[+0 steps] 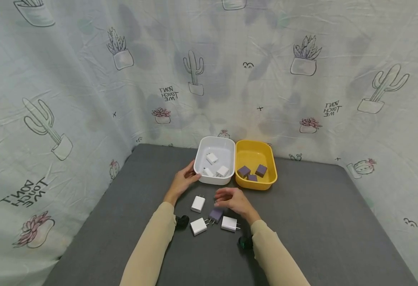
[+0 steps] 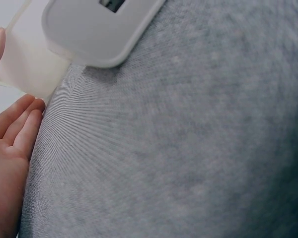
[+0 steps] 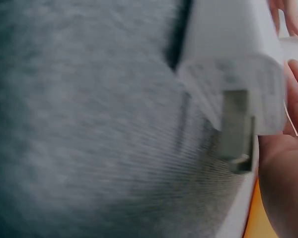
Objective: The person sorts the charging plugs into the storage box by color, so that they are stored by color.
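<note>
Spread loosely with left grip (image 1: 182, 183) against the lower-left corner of the white tray (image 1: 214, 180), mid-frame, touching without clasping. Half open with right grip (image 1: 234, 200), with nothing visibly held, over the purple charger (image 1: 216, 215) in the lower middle of the bench (image 1: 309, 210), among three white chargers (image 1: 198, 203). May hook and drag a neighbour when pinching, because of prongs (image 3: 236, 124) so close together. May also shove the white tray against the yellow tray (image 1: 254, 185), just beside, through too much left-side pressure.
</note>
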Action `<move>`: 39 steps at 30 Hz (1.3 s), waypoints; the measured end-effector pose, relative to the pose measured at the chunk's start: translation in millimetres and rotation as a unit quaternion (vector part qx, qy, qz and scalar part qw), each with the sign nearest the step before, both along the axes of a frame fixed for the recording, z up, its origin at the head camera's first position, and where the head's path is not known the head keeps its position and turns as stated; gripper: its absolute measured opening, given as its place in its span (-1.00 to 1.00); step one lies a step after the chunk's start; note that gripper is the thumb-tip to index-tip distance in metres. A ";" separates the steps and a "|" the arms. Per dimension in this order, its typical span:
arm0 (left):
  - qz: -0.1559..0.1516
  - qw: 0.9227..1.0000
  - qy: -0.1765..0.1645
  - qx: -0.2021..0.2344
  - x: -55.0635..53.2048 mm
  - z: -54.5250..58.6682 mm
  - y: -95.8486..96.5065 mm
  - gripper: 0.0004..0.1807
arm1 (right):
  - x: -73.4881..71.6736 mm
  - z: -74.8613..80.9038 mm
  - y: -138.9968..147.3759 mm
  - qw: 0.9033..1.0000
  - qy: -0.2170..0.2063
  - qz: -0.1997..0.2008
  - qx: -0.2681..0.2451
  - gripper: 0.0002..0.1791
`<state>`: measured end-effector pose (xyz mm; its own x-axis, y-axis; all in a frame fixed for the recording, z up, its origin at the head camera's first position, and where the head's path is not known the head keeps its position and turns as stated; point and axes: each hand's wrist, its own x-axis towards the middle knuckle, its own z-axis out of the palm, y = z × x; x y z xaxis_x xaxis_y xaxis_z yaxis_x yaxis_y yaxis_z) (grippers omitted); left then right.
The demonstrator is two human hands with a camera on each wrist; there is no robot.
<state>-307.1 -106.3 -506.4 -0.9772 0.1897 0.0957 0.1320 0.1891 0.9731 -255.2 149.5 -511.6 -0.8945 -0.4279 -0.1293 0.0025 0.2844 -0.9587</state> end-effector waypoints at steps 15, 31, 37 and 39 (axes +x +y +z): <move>-0.005 1.000 0.003 0.009 -3.4 -0.6 1.5 -0.18 | 5.1 -0.2 -4.6 0.994 0.054 0.063 0.066 -0.40; 0.025 0.999 0.021 0.009 -18.4 -33.3 1.7 -0.18 | 6.0 4.7 -8.5 0.984 0.124 0.029 0.122 -0.34; 0.011 0.999 0.014 0.026 -10.2 -19.4 1.3 -0.17 | 4.7 5.2 -5.0 0.984 0.115 0.035 0.130 -0.29; 0.004 0.999 0.011 0.032 -5.7 -11.4 0.7 -0.17 | 3.4 5.8 -4.4 0.982 0.119 0.046 0.138 -0.29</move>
<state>-312.8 -105.6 -517.9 -0.9760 0.1750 0.1295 0.1530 0.1282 0.9799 -251.8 145.1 -505.8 -0.8730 -0.4857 -0.0440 -0.2496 0.5224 -0.8154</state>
